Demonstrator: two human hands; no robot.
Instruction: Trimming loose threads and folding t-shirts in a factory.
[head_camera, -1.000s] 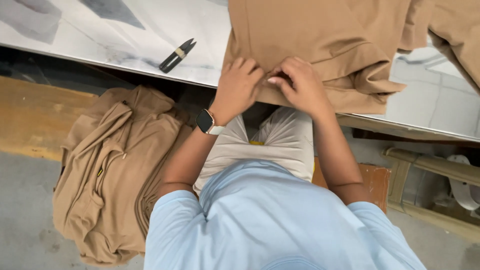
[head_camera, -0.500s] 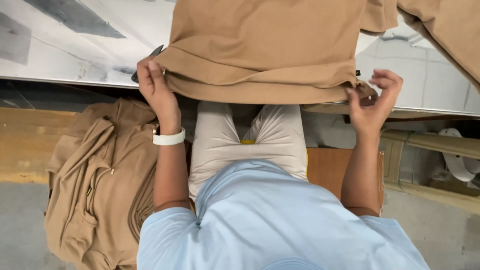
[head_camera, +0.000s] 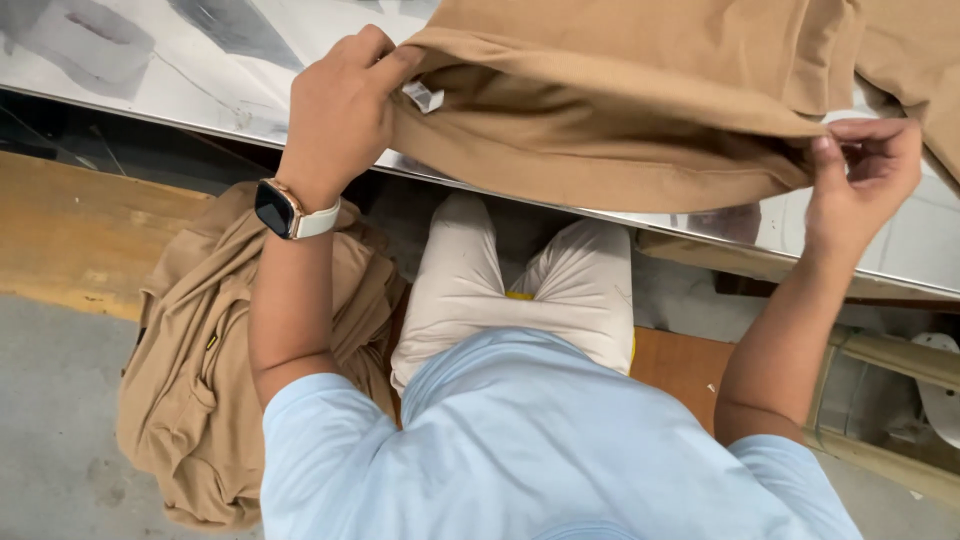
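Left hand (head_camera: 340, 115) up in the upper left of the frame, fingers clenched over the left end of the tan garment (head_camera: 620, 110); a small white tag (head_camera: 424, 96) peeks out just beside the thumb; a watch (head_camera: 285, 208) with a pale strap sits on that wrist. Right hand (head_camera: 862, 170) over at the right edge, fingertips pinching the garment's other end, so the open hem is stretched between the two hands; the garment itself lies across the top centre of the frame, spread on a shiny metal table (head_camera: 150, 70) with its near edge hanging over the table's rim. Lower left, a heap of tan clothes (head_camera: 190, 390) is slumped on the floor by the person's side, against a wooden plank (head_camera: 70, 240); centre bottom, pale trousers (head_camera: 520, 290) and a light blue shirt (head_camera: 540, 450).
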